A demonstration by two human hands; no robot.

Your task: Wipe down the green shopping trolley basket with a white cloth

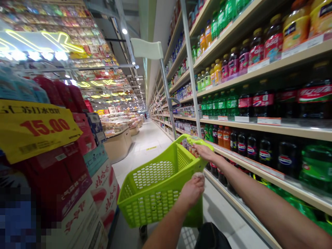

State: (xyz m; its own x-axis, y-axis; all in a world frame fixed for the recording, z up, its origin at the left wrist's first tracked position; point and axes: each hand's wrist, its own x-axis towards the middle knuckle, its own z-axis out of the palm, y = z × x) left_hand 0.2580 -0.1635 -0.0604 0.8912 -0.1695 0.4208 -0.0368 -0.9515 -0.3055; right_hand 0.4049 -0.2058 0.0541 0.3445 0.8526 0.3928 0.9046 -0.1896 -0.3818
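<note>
A lime-green plastic shopping cart (155,200) with perforated walls stands in the aisle in front of me, turned at an angle. My right hand (204,152) lies over the cart's handle end on the shelf side, its fingers bent onto the green edge. Closer to me, my left hand (192,191) is closed in a fist beside the cart's near rear side. A pale, fuzzy bit (199,177) shows at its knuckles; what it is, I cannot make out. The cart's inner floor is hidden behind its walls.
Shelves (243,128) of soda bottles line the right side. Stacked drink boxes (101,197) with a yellow price sign (38,128) crowd the left. Beyond them stands a rounded display counter (119,141). The pale floor (147,133) runs far ahead between them.
</note>
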